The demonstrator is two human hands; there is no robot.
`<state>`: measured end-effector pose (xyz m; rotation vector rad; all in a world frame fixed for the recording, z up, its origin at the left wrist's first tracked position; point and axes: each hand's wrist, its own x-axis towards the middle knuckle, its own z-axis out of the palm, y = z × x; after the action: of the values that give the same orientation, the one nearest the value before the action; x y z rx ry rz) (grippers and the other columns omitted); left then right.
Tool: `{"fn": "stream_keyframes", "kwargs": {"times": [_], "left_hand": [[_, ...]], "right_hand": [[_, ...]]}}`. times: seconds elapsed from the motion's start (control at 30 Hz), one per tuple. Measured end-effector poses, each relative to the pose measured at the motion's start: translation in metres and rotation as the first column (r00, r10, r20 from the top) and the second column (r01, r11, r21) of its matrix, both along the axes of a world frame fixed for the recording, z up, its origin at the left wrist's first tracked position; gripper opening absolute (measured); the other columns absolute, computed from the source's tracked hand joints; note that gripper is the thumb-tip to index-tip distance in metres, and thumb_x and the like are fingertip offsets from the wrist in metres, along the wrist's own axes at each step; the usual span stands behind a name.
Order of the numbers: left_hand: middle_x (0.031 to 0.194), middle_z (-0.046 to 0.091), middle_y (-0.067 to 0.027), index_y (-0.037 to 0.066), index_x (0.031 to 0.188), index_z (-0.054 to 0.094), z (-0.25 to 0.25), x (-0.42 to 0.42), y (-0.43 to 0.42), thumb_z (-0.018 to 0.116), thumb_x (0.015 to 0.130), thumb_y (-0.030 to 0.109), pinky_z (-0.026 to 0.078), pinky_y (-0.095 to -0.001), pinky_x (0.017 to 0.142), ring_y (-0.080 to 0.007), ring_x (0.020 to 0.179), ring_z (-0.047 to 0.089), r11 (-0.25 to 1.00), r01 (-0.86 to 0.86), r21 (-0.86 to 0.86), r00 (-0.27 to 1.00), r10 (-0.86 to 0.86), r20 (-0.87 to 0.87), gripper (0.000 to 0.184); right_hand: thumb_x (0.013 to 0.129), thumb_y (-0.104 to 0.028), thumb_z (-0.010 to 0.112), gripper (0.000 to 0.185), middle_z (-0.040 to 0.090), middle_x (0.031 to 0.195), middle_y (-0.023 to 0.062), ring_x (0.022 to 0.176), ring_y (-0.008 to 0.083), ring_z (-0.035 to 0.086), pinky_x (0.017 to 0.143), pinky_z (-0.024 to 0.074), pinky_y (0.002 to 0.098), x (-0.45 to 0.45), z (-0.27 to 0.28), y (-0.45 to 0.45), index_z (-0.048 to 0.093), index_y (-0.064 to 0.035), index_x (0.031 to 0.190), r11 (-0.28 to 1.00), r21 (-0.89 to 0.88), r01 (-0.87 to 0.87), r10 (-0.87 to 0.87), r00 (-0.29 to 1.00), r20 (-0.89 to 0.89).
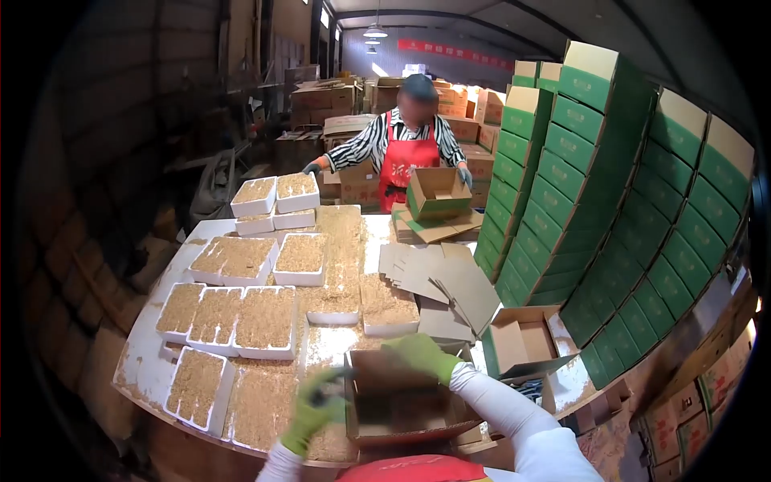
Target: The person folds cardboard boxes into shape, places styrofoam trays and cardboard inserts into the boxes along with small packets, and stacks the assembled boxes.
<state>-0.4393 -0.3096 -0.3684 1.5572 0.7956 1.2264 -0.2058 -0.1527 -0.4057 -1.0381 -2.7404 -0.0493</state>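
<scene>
An open cardboard box (414,430) stands at the table's near edge in front of me. My right hand (422,357), in a yellow-green glove, is over the box's far side. Its fingers curl over the top of a blurred brown cardboard panel (389,376); whether that panel is loose or part of the box I cannot tell. My left hand (313,414), gloved alike, is at the box's left side, smeared by motion. Something dark shows by its fingers, too blurred to name.
White foam trays (265,321) filled with tan granular material cover the table's left and middle. Grey cardboard sheets (446,281) lie beyond my box; another open box (526,341) is to the right. Tall green box stacks (562,169) rise there. A co-worker (414,149) stands opposite, touching a box.
</scene>
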Motion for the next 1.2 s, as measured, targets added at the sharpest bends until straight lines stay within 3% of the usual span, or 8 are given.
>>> {"fn": "stream_keyframes", "kwargs": {"times": [0.1, 0.13, 0.27, 0.33, 0.4, 0.53, 1.03, 1.2], "left_hand": [[0.128, 0.060, -0.0122, 0.013, 0.131, 0.057, -0.031, -0.046, 0.031, 0.069, 0.083, 0.022, 0.041, -0.0436, 0.106, -0.0297, 0.124, 0.052, 0.872, -0.228, 0.433, 0.864, 0.386, -0.324, 0.050], [0.125, 0.062, -0.0115, 0.014, 0.128, 0.059, -0.035, -0.031, 0.035, 0.068, 0.083, 0.019, 0.043, -0.0432, 0.104, -0.0307, 0.122, 0.054, 0.789, 0.026, 0.614, 0.703, 0.422, -0.572, 0.046], [0.126, 0.059, -0.0113, 0.013, 0.121, 0.063, -0.098, 0.023, 0.047, 0.069, 0.077, 0.025, 0.043, -0.0428, 0.097, -0.0355, 0.116, 0.052, 0.759, 0.554, 0.343, 0.436, 0.087, -0.896, 0.047], [0.128, 0.057, -0.0114, 0.014, 0.123, 0.062, -0.081, 0.024, 0.042, 0.068, 0.080, 0.028, 0.039, -0.0471, 0.102, -0.0354, 0.120, 0.050, 0.802, 0.390, 0.453, 0.576, 0.171, -0.799, 0.045], [0.129, 0.056, -0.0117, 0.016, 0.124, 0.062, -0.080, 0.022, 0.040, 0.067, 0.082, 0.031, 0.036, -0.0505, 0.105, -0.0362, 0.122, 0.048, 0.839, 0.264, 0.477, 0.616, 0.234, -0.752, 0.045], [0.130, 0.056, -0.0128, 0.017, 0.126, 0.062, -0.096, 0.024, 0.040, 0.064, 0.084, 0.037, 0.030, -0.0548, 0.109, -0.0399, 0.125, 0.045, 0.902, 0.132, 0.411, 0.590, 0.262, -0.764, 0.047], [0.123, 0.059, -0.0090, 0.017, 0.116, 0.067, -0.109, 0.037, 0.040, 0.067, 0.080, 0.034, 0.032, -0.0523, 0.107, -0.0357, 0.121, 0.048, 0.890, 0.040, 0.455, 0.569, 0.354, -0.742, 0.041], [0.127, 0.056, -0.0118, 0.016, 0.120, 0.064, -0.099, 0.042, 0.041, 0.064, 0.083, 0.033, 0.031, -0.0529, 0.108, -0.0375, 0.122, 0.048, 0.902, 0.133, 0.410, 0.591, 0.260, -0.764, 0.042]], "right_hand": [[0.087, -0.032, 0.058, 0.022, 0.069, 0.081, 0.0130, 0.075, 0.0327, 0.070, 0.065, 0.0538, 0.0458, -0.008, -0.006, -0.001, 0.066, -0.0132, 0.095, 0.997, -0.059, 0.049, -0.052, 0.998, -0.038], [0.087, -0.032, 0.060, 0.026, 0.069, 0.086, 0.0141, 0.081, 0.0326, 0.068, 0.071, 0.0528, 0.0457, -0.013, 0.001, -0.002, 0.064, -0.0120, 0.103, 0.996, -0.084, 0.040, -0.039, 0.999, 0.019], [0.083, -0.037, 0.067, 0.053, 0.064, 0.110, 0.0184, 0.106, 0.0341, 0.061, 0.090, 0.0478, 0.0464, -0.012, 0.028, -0.020, 0.055, -0.0073, 0.126, 0.986, -0.164, 0.014, -0.016, 1.000, -0.008], [0.080, -0.040, 0.069, 0.062, 0.060, 0.116, 0.0214, 0.112, 0.0361, 0.058, 0.093, 0.0461, 0.0472, 0.023, 0.041, -0.025, 0.052, -0.0036, 0.127, 0.987, 0.132, -0.093, 0.118, 0.973, -0.199], [0.075, -0.049, 0.073, 0.083, 0.051, 0.129, 0.0214, 0.123, 0.0365, 0.048, 0.101, 0.0400, 0.0475, 0.071, 0.066, -0.048, 0.044, -0.0009, 0.137, 0.976, 0.057, 0.212, -0.206, 0.974, -0.099], [0.066, -0.058, 0.077, 0.091, 0.054, 0.113, 0.0213, 0.101, 0.0367, 0.055, 0.088, 0.0442, 0.0440, 0.113, 0.085, -0.131, 0.049, -0.0004, 0.132, 0.963, -0.249, 0.107, -0.035, 0.960, 0.277], [0.085, -0.031, 0.056, 0.029, 0.046, 0.131, 0.0401, 0.101, 0.0488, 0.055, 0.084, 0.0447, 0.0538, 0.076, 0.030, -0.195, 0.067, -0.0060, 0.097, 0.958, 0.011, 0.288, -0.243, 0.784, 0.571], [0.085, -0.029, 0.058, 0.029, 0.056, 0.109, 0.0264, 0.096, 0.0429, 0.057, 0.081, 0.0461, 0.0541, 0.057, 0.010, -0.199, 0.070, -0.0105, 0.103, 0.982, -0.040, 0.183, -0.127, 0.811, 0.571]]}}
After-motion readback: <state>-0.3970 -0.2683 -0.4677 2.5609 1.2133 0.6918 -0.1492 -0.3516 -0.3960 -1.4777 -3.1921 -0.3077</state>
